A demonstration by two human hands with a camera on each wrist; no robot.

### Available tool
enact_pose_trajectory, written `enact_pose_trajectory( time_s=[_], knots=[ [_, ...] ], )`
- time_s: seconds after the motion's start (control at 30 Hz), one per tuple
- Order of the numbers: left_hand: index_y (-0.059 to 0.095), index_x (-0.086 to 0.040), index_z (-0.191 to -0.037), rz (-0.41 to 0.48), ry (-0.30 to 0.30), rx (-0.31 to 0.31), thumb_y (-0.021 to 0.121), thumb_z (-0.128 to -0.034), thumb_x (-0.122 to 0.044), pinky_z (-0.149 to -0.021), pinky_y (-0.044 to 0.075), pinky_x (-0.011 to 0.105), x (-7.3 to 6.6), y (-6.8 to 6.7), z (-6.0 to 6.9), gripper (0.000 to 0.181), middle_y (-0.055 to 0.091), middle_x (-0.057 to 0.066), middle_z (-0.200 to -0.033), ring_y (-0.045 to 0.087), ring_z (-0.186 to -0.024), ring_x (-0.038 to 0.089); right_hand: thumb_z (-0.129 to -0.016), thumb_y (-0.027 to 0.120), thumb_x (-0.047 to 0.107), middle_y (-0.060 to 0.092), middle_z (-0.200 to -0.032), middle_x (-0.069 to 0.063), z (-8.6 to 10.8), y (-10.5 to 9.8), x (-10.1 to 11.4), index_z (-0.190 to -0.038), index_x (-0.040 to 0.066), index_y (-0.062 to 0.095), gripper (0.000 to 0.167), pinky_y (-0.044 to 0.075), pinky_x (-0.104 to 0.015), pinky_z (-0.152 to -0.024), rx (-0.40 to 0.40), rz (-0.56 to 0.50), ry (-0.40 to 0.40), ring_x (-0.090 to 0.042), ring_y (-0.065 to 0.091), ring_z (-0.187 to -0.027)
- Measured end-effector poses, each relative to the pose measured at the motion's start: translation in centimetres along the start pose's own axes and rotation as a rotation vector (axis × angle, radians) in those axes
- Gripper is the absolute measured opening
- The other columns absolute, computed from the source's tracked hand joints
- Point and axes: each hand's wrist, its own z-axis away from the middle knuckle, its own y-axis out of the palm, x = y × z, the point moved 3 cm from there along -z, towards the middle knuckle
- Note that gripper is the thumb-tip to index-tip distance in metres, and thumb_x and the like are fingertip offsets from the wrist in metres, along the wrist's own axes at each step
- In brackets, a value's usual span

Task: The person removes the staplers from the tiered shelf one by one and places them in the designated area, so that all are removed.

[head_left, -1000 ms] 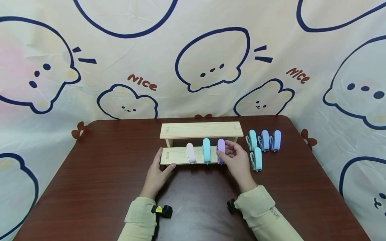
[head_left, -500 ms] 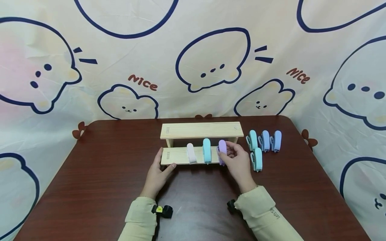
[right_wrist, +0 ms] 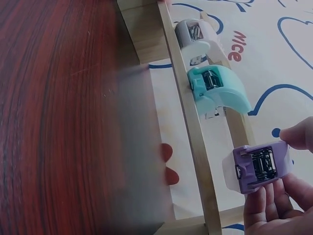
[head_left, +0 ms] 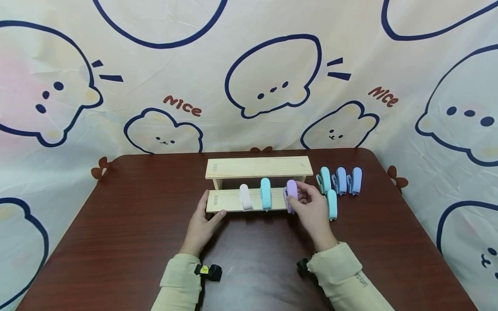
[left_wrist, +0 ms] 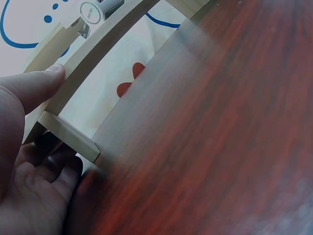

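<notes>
My right hand [head_left: 313,211] pinches a purple hole punch [head_left: 291,196] at the right end of the lower step of a pale wooden stand [head_left: 229,201]. In the right wrist view, the thumb is on one side of the purple hole punch [right_wrist: 264,164] and the fingers on the other; its coil springs show. My left hand [head_left: 202,226] grips the stand's left end, thumb at the front edge [left_wrist: 29,90], its other fingers partly hidden behind the wood. On the same step stand a white hole punch [head_left: 246,198] and a teal hole punch [head_left: 266,194].
Right of the stand, two teal hole punches [head_left: 324,180] and two blue ones [head_left: 354,181] stand on the dark brown table [head_left: 128,224]. The stand's upper step [head_left: 258,167] is behind the lower one. A printed cloth [head_left: 218,129] hangs along the table's back.
My right hand and the purple hole punch have shifted slightly right along the lower step, away from the teal one. The left hand keeps its hold on the stand.
</notes>
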Motion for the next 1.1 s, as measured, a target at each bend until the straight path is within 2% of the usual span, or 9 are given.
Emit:
enact_pose_trajectory(
  time_s=[0.23, 0.87, 1.1],
  knots=[
    [0.020, -0.007, -0.161, -0.004, 0.000, 0.007, 0.076, -0.0911, -0.015, -0.120, 0.022, 0.044, -0.1, 0.0, 0.0, 0.090, 0.031, 0.016, -0.161, 0.026, -0.149, 0.027, -0.087, 0.076, 0.006, 0.062, -0.113, -0.013, 0.2, -0.8, 0.1, -0.128, 0.002, 0.066, 0.042, 0.048, -0.015, -0.074, 0.005, -0.012, 0.039, -0.023, 0.055, -0.094],
    [0.018, -0.007, -0.161, -0.009, -0.006, 0.007, 0.077, -0.0901, -0.015, -0.119, 0.025, 0.044, -0.2, 0.0, 0.0, 0.092, 0.032, 0.017, -0.160, 0.028, -0.148, 0.027, -0.089, 0.074, 0.009, 0.064, -0.112, -0.012, 0.7, -3.2, -0.4, -0.128, 0.004, 0.066, 0.040, 0.047, -0.013, -0.075, -0.061, 0.026, 0.026, -0.021, 0.054, -0.093],
    [0.018, -0.006, -0.161, -0.016, -0.007, 0.010, 0.077, -0.0904, -0.014, -0.119, 0.024, 0.044, -0.2, 0.0, 0.0, 0.092, 0.031, 0.017, -0.161, 0.027, -0.149, 0.028, -0.091, 0.073, 0.010, 0.063, -0.117, -0.012, 0.9, -4.1, -0.3, -0.131, 0.004, 0.065, 0.041, 0.047, -0.012, -0.075, -0.053, 0.049, 0.038, -0.021, 0.053, -0.095]
  ],
)
